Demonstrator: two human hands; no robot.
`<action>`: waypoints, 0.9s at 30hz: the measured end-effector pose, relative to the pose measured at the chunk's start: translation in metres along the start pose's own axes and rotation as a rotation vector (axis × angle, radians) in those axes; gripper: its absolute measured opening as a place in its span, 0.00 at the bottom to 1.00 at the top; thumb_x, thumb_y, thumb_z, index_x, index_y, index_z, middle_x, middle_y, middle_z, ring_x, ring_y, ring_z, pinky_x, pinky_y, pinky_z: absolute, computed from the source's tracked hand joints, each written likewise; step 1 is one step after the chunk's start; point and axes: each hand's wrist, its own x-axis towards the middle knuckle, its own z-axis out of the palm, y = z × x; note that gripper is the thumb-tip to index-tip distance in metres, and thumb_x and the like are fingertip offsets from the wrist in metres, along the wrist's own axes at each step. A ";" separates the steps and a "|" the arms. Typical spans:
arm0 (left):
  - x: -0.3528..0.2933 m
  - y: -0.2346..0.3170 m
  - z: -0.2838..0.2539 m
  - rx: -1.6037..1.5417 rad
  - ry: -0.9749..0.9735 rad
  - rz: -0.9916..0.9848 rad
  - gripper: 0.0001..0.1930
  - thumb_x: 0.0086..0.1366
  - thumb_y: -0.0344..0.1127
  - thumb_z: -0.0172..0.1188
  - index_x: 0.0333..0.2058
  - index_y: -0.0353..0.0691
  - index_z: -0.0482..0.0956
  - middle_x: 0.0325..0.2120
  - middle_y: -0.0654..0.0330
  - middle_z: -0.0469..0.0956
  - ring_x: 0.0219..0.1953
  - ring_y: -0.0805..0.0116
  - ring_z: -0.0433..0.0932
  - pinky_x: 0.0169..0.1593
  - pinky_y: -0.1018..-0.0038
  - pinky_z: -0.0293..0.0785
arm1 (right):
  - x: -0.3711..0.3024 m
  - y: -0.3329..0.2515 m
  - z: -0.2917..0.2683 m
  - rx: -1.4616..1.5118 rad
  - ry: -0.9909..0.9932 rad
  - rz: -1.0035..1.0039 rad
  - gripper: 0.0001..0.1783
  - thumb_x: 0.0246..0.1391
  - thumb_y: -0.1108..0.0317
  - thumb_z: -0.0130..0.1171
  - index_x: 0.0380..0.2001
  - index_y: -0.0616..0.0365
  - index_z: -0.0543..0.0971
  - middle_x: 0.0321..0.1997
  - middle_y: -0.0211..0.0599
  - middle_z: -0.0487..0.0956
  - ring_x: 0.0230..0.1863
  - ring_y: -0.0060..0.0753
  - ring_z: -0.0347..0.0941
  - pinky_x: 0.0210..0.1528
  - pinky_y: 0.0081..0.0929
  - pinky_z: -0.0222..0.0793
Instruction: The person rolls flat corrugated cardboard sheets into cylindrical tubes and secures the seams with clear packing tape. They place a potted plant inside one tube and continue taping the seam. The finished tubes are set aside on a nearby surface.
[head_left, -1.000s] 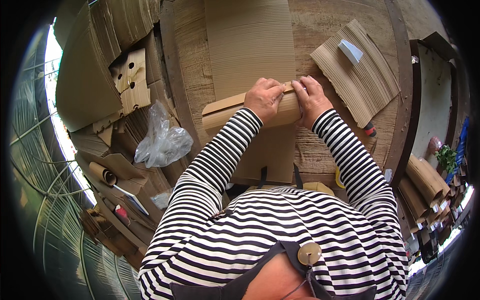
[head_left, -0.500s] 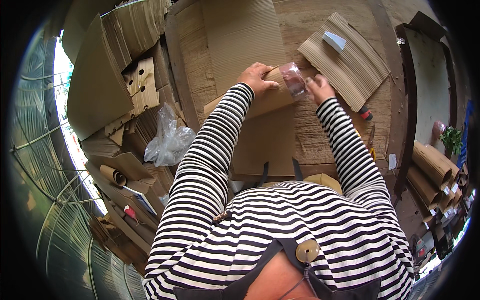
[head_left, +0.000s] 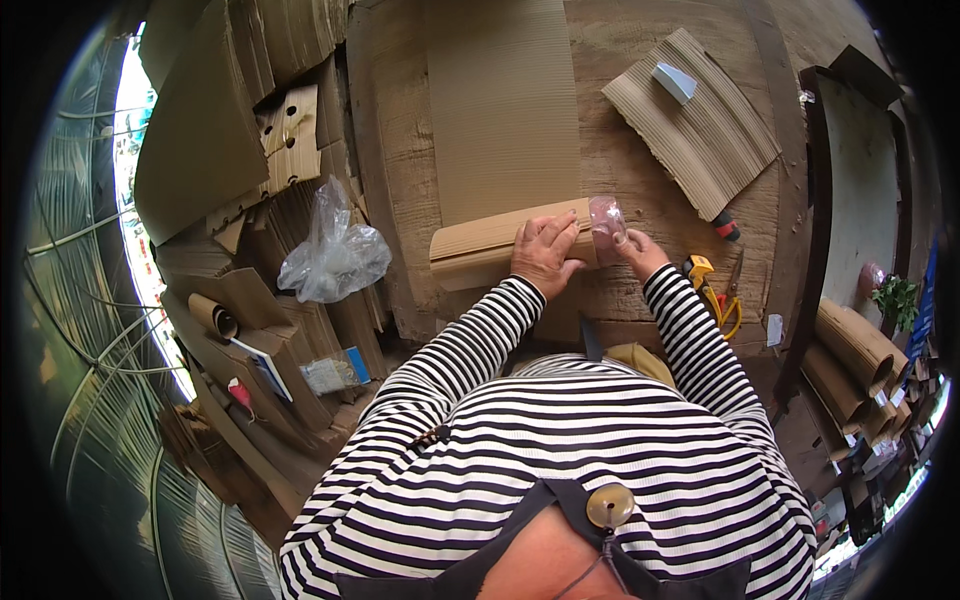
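Note:
A rolled-up sheet of corrugated cardboard (head_left: 470, 238) lies crosswise on the wooden table in front of me. My left hand (head_left: 546, 250) grips it near its right end, fingers over the top and thumb along the near side. Shiny, clear pinkish plastic (head_left: 606, 222) surrounds the roll's right end. The fingers of my right hand (head_left: 640, 250) are closed on the plastic's edge, the thumb on top and the other fingertips partly hidden. Beyond the roll, a long flat strip of corrugated cardboard (head_left: 505, 110) stretches away.
A bent corrugated sheet (head_left: 690, 135) with a pale blue-grey block (head_left: 674, 83) lies at the far right. Near my right forearm are a yellow tool (head_left: 699, 268) and yellow-handled scissors (head_left: 732, 310). Cardboard stacks and a clear plastic bag (head_left: 335, 262) are at left; cardboard rolls (head_left: 850, 345) at right.
Both hands have brought the roll nearer to me and laid it down. My left hand has shifted to the right along it, toward the plastic-covered end.

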 end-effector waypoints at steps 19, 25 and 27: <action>0.006 -0.012 0.013 -0.062 0.043 -0.046 0.34 0.46 0.38 0.77 0.54 0.44 0.75 0.60 0.59 0.72 0.58 0.52 0.67 0.65 0.58 0.65 | -0.012 -0.104 -0.009 -0.830 0.036 -0.395 0.68 0.21 0.51 0.86 0.68 0.53 0.59 0.66 0.47 0.69 0.66 0.53 0.66 0.69 0.46 0.60; 0.012 -0.002 0.006 0.037 0.009 -0.071 0.35 0.43 0.43 0.78 0.52 0.46 0.77 0.56 0.63 0.74 0.56 0.56 0.69 0.63 0.61 0.67 | -0.034 -0.073 0.010 -0.739 0.288 -0.340 0.66 0.30 0.47 0.82 0.72 0.46 0.55 0.69 0.43 0.64 0.69 0.47 0.63 0.69 0.51 0.56; 0.015 0.007 0.002 0.044 -0.022 -0.111 0.34 0.44 0.39 0.78 0.52 0.44 0.76 0.56 0.60 0.74 0.57 0.54 0.69 0.64 0.62 0.68 | -0.070 -0.063 0.021 -0.700 0.441 -0.441 0.59 0.37 0.55 0.80 0.71 0.47 0.58 0.64 0.43 0.67 0.64 0.47 0.66 0.65 0.47 0.62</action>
